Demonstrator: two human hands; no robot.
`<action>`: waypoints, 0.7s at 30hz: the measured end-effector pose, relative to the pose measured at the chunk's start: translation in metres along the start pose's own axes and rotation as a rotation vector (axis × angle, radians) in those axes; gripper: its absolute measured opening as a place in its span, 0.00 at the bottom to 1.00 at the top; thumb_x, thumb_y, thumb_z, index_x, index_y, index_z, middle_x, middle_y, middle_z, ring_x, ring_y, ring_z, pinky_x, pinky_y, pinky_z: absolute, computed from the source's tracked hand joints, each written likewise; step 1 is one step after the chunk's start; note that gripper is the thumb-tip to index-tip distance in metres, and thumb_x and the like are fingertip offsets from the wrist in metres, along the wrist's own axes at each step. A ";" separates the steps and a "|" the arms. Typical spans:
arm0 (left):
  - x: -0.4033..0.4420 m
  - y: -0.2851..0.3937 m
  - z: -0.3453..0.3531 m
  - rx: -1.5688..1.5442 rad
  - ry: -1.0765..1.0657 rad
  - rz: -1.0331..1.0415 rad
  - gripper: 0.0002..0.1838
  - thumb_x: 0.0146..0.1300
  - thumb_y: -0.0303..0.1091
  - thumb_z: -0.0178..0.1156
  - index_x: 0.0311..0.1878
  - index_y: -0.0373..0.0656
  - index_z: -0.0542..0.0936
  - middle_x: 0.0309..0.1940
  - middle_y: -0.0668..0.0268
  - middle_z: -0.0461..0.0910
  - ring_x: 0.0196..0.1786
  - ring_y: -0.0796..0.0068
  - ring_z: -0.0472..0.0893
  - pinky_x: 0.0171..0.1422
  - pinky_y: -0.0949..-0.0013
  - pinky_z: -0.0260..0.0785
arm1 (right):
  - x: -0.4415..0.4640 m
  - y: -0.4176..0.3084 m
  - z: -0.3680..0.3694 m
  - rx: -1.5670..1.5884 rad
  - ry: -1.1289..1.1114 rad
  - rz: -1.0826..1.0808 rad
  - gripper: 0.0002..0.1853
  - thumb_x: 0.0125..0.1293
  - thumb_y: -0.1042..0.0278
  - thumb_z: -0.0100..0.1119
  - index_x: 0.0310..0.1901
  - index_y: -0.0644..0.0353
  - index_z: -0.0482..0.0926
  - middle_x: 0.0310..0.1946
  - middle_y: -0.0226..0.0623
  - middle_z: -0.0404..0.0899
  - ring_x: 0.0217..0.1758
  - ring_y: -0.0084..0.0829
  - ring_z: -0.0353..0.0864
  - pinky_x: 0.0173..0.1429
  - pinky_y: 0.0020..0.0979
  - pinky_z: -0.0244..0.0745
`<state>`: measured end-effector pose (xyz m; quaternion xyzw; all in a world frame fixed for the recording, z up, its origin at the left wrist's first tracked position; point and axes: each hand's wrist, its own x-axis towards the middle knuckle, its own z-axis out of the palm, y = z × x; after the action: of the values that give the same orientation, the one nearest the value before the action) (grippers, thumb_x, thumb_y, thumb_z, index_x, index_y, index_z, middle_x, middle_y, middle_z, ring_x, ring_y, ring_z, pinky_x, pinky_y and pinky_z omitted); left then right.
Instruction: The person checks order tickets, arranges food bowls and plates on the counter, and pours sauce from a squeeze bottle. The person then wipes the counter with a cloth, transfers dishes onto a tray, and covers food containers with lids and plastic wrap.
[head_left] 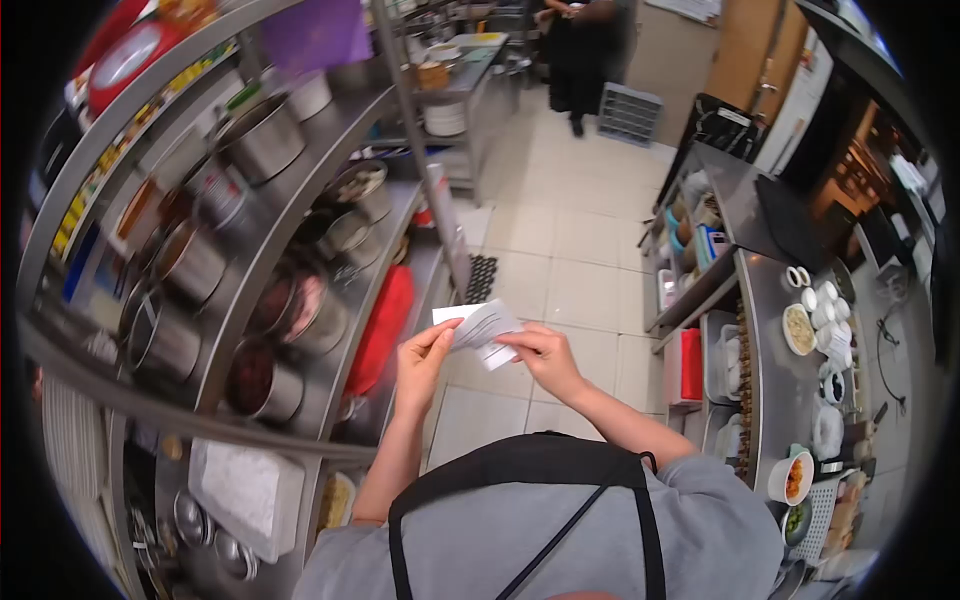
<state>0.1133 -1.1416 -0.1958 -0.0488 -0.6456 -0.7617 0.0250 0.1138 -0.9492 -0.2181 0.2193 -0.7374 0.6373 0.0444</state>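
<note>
A white paper slip [482,325] with lines of dark print is held up in front of my chest, above the tiled floor. It looks folded or made of more than one piece; the print is too small to read. My left hand [428,352] pinches its left edge between thumb and fingers. On the other side, my right hand [543,355] grips the lower right part, where a white corner sticks out below the fingers. Both forearms are bare and reach forward from grey sleeves.
Metal shelves [300,215] with several pots stand close on my left. To the right runs a steel counter [775,370] with bowls and containers. A tiled aisle [560,230] leads to a person in dark clothes [580,60] beside a grey crate [629,113].
</note>
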 end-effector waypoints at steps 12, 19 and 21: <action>0.188 -0.059 0.125 0.212 -0.288 -0.009 0.08 0.57 0.25 0.55 0.39 0.37 0.80 0.35 0.66 0.79 0.39 0.82 0.74 0.43 0.79 0.65 | 0.054 0.103 -0.247 -0.203 0.676 0.096 0.14 0.55 0.85 0.47 0.40 0.64 0.79 0.30 0.35 0.73 0.31 0.21 0.71 0.34 0.19 0.67; 0.326 -0.104 0.109 0.194 -0.129 -0.098 0.11 0.61 0.32 0.53 0.39 0.34 0.79 0.33 0.66 0.79 0.38 0.83 0.73 0.42 0.78 0.64 | 0.218 0.148 -0.197 -0.084 0.227 0.055 0.15 0.55 0.85 0.47 0.43 0.62 0.78 0.30 0.32 0.71 0.35 0.22 0.72 0.37 0.20 0.67; 0.377 -0.116 0.105 0.043 -0.176 -0.207 0.12 0.61 0.35 0.54 0.39 0.35 0.79 0.31 0.68 0.79 0.36 0.85 0.73 0.39 0.79 0.64 | 0.265 0.153 -0.198 -0.106 0.137 0.099 0.15 0.56 0.84 0.46 0.43 0.62 0.78 0.33 0.36 0.73 0.36 0.26 0.73 0.39 0.22 0.68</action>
<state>-0.2689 -1.0100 -0.2519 -0.0481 -0.6629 -0.7391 -0.1096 -0.2253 -0.8156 -0.2311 0.1355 -0.7754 0.6122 0.0748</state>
